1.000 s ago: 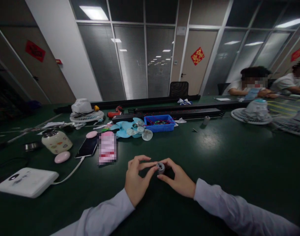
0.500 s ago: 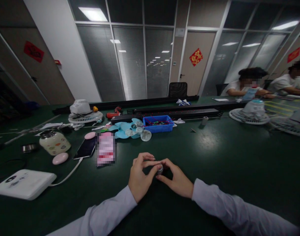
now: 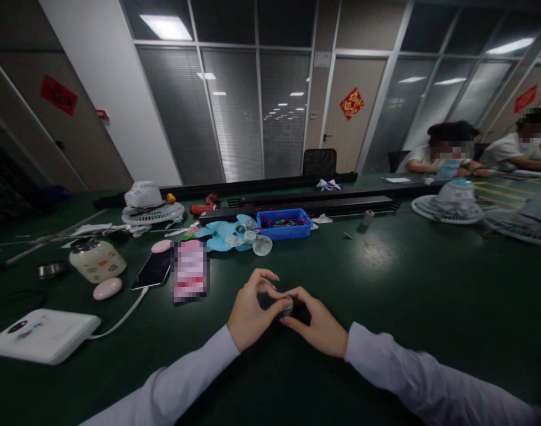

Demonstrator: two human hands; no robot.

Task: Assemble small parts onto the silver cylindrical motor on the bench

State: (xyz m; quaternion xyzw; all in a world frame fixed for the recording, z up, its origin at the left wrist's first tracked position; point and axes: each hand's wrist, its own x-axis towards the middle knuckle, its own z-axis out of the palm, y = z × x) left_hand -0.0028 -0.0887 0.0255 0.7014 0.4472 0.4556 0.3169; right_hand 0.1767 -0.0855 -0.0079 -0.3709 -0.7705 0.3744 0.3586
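- small grey round part (image 3: 289,307) sits low over the green table (image 3: 408,278), dead centre btwn my two hands, right in front of me.
- left hand (image 3: 249,313) comes at it from the left; thumb + index tips closed onto the part's left side, other fingers (image 3: 267,274) curled up and fanned above it.
- right hand (image 3: 317,324) comes from the right; thumb and index pinch the part's right side, palm resting near the tabletop.
- so both hands are clamped on the same piece, fingertips nearly meeting across it. neither hand is clearly nearer; it's shared about evenly.
- the part is mostly hidden by fingertips, so i can't tell its axis for sure. the bit that shows looks like a short cylinder w/ the end face tilted up toward the cam.
- can't tell if it touches the table or hangs just above.
- the rest lies well apart, further back on the left: blurred pink card (image 3: 190,271), phone (image 3: 154,268) w/ white cable, pale blue fan blades (image 3: 226,234), blue parts bin (image 3: 285,223), white power bank (image 3: 42,335).
- two other people sit far right at the back, their hands nowhere near mine.
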